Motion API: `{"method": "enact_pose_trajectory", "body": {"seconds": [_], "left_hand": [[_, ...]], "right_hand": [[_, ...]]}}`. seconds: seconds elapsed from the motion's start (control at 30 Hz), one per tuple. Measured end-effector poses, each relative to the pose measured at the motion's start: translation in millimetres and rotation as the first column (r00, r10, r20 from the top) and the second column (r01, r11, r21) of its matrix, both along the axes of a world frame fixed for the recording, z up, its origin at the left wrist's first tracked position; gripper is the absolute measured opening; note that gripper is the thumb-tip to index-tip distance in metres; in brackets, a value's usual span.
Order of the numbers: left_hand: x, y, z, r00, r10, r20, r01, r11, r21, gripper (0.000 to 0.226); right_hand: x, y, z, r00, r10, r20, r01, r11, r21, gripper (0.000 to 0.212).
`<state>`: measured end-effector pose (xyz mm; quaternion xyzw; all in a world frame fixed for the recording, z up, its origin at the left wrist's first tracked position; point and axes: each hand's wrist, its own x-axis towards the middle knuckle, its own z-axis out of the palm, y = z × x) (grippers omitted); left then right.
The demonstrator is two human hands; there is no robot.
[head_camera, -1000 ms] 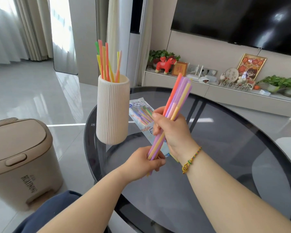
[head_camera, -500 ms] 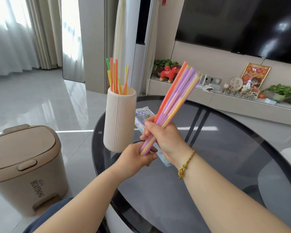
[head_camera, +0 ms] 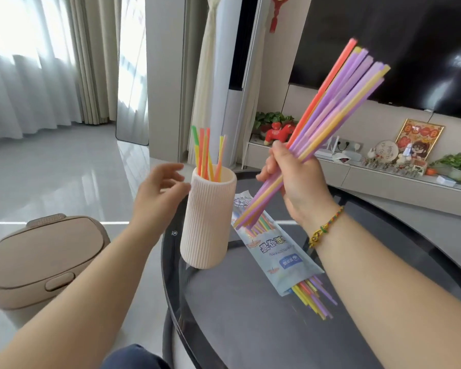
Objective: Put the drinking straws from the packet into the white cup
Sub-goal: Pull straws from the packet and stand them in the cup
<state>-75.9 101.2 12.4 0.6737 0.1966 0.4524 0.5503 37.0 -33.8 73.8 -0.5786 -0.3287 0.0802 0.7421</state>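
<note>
Head view: the right hand (head_camera: 296,182) is gripping a straw bundle (head_camera: 336,102), its axis slanting up-right, lower ends hanging just right of the cup (head_camera: 208,217); the left hand (head_camera: 157,193) is hovering slack at the cup's left, perhaps touching it; the packet (head_camera: 277,251) is lying beneath the bundle.

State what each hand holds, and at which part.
The right hand grips the bundle of straws below its middle. The left hand holds nothing, fingers spread beside the white cup.
</note>
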Motion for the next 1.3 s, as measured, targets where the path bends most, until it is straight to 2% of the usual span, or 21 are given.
{"method": "enact_pose_trajectory", "body": {"seconds": [0.1, 0.17, 0.33, 0.43, 0.53, 0.63, 0.77, 0.87, 0.93, 1.1, 1.3], "left_hand": [[19.0, 9.0, 15.9, 0.997, -0.048, -0.064, 0.049, 0.999, 0.012, 0.049], [29.5, 11.1, 22.1, 0.986, -0.118, -0.118, 0.12, 0.993, 0.009, 0.058], [37.6, 14.5, 19.1, 0.963, -0.221, -0.153, 0.223, 0.975, -0.007, 0.053], [36.7, 14.1, 13.4, 0.955, -0.258, -0.148, 0.259, 0.966, -0.012, 0.047], [35.0, 13.3, 9.9, 0.958, -0.262, -0.115, 0.26, 0.965, -0.026, 0.036], [33.7, 14.0, 7.7, 0.963, -0.247, -0.108, 0.245, 0.969, -0.027, 0.031], [32.6, 13.3, 6.1, 0.956, -0.267, -0.119, 0.264, 0.964, -0.035, 0.03], [32.4, 12.8, 5.2, 0.955, -0.273, -0.118, 0.27, 0.962, -0.038, 0.029], [32.6, 12.7, 4.6, 0.953, -0.274, -0.132, 0.272, 0.962, -0.033, 0.03], [32.3, 12.1, 3.3, 0.95, -0.274, -0.147, 0.272, 0.962, -0.038, 0.031], [32.3, 10.5, 3.8, 0.952, -0.257, -0.165, 0.26, 0.966, -0.007, 0.031]], "right_hand": [[4.8, 7.2, 22.5, 1.0, -0.004, -0.005, 0.004, 0.995, 0.098, 0.032], [7.8, 13.7, 35.8, 0.999, -0.034, -0.017, 0.036, 0.986, 0.161, 0.033], [10.6, 37.5, 50.4, 0.994, -0.086, -0.066, 0.1, 0.963, 0.249, 0.041], [12.1, 54.5, 43.8, 0.995, -0.068, -0.072, 0.079, 0.982, 0.171, 0.043], [10.5, 68.8, 23.1, 0.997, -0.069, -0.03, 0.069, 0.998, -0.007, 0.039], [13.0, 74.9, -0.6, 0.993, -0.099, 0.072, 0.109, 0.981, -0.158, 0.029], [16.2, 74.0, -23.0, 0.997, -0.038, 0.073, 0.058, 0.953, -0.297, 0.025], [12.3, 73.0, -29.4, 0.999, 0.013, 0.03, -0.003, 0.95, -0.312, 0.006], [13.0, 72.8, -31.1, 1.0, 0.008, 0.005, -0.006, 0.944, -0.33, 0.027], [13.0, 69.3, -32.9, 0.999, 0.046, -0.021, -0.05, 0.928, -0.368, 0.042], [15.6, 67.3, -38.7, 0.996, 0.08, -0.037, -0.087, 0.939, -0.333, 0.034]]}}
